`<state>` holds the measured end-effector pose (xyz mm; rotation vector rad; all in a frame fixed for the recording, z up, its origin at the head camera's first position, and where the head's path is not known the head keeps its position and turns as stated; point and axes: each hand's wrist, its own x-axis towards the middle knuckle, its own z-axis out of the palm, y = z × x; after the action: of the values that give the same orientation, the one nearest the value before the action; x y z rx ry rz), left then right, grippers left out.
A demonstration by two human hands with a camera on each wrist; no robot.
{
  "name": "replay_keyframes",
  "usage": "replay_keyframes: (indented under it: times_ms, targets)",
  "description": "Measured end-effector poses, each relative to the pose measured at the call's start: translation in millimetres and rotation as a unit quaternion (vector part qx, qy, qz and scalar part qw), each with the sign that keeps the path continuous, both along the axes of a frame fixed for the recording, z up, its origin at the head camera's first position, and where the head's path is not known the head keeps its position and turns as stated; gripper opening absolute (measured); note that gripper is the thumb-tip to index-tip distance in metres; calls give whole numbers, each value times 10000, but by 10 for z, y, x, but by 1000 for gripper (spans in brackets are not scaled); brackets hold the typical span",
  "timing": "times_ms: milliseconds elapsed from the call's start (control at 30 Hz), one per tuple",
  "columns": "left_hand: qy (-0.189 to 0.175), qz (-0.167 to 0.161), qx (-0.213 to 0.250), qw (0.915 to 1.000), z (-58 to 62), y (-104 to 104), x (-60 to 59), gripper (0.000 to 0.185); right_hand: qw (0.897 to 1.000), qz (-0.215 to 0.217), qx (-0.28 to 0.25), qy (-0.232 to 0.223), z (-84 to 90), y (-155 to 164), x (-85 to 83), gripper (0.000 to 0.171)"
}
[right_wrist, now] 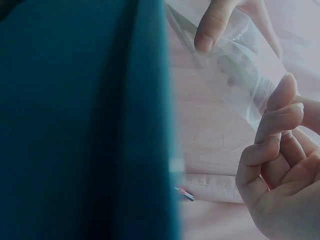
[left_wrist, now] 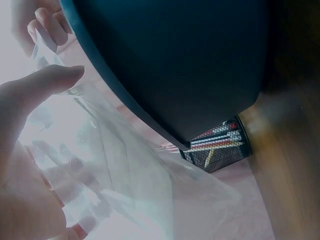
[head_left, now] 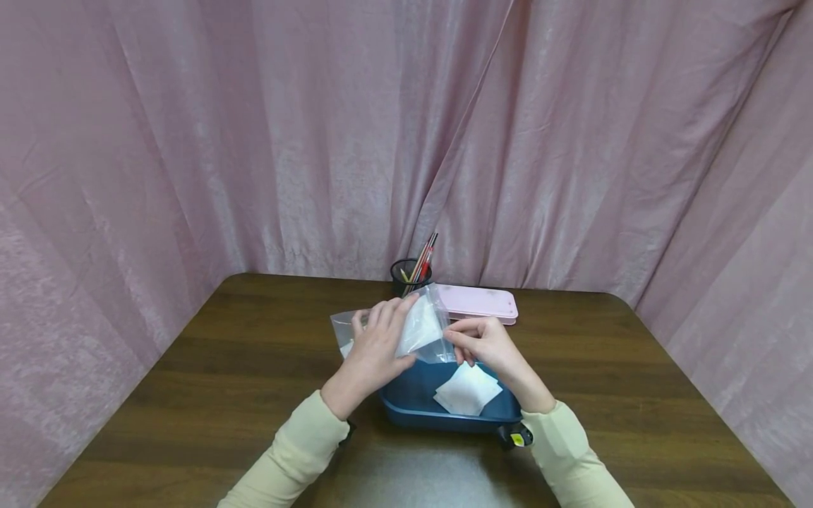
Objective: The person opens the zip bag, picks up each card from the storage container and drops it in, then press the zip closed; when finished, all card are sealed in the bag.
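Note:
A clear plastic zip bag (head_left: 427,326) with white contents is held up over a blue bin (head_left: 406,413). My left hand (head_left: 375,346) grips the bag from its left side, with the thumb (left_wrist: 55,80) at its near face and the fingers behind it. At the bag's right end, my right hand (head_left: 485,346) pinches the edge between thumb and forefinger, the other fingers curled in the right wrist view. Inside the bin lie several thin white square sheets (head_left: 468,390), loosely overlapping. What the white contents of the bag are cannot be made out for certain.
Behind the bag, a black mesh cup (head_left: 400,271) holds pencils and a red pen. A pink case (head_left: 479,302) lies to its right on the brown wooden table (head_left: 254,381). Pink curtains (head_left: 317,141) hang behind and beside the table.

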<state>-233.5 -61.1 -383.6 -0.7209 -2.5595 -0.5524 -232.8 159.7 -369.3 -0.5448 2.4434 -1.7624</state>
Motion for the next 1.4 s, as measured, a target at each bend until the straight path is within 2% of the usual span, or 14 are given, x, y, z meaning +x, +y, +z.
replay_keyframes:
  times_ms: [233,400,667,767,833,867,933,1033,1100,1200,1333,1400]
  targets:
    - [-42,25,-25,10000,2,3,21,100,9997,-68,212,47,18,-7,21,25]
    - [-118,21,-32,9999,7,1,25,101,9987,-50,411,288,46,17,40,23]
    - [-62,21,-20,10000,34,-4,5,101,9940,-389,624,810,236,188,26,19]
    - [-73,-23,36,10000,51,-5,3,101,9883,-533,1003,1016,349,252,-10,15]
    - [-118,-20,65,9999,61,-7,1,101,9804,-477,1472,1218,428,276,-43,12]
    - [-139,-13,78,9999,66,-8,0,101,9736,-394,1797,1349,461,282,-63,11]
    - [-175,5,89,9998,73,-11,-2,102,9525,-84,2549,1662,507,284,-102,8]
    - [-226,-13,94,9997,81,-15,0,101,9043,636,3669,2089,497,253,-160,7]
    - [-258,-33,79,9996,82,-19,6,101,8727,1128,4226,2169,444,219,-191,8]
    - [-328,-70,50,9994,73,-24,17,100,8365,1599,4868,1942,339,151,-205,17]
    - [-373,-76,-47,9993,49,-32,27,100,7919,1898,5573,1620,195,51,-190,35]
    - [-370,-79,-90,9992,38,-36,34,99,7727,2116,5796,1491,120,-6,-180,45]
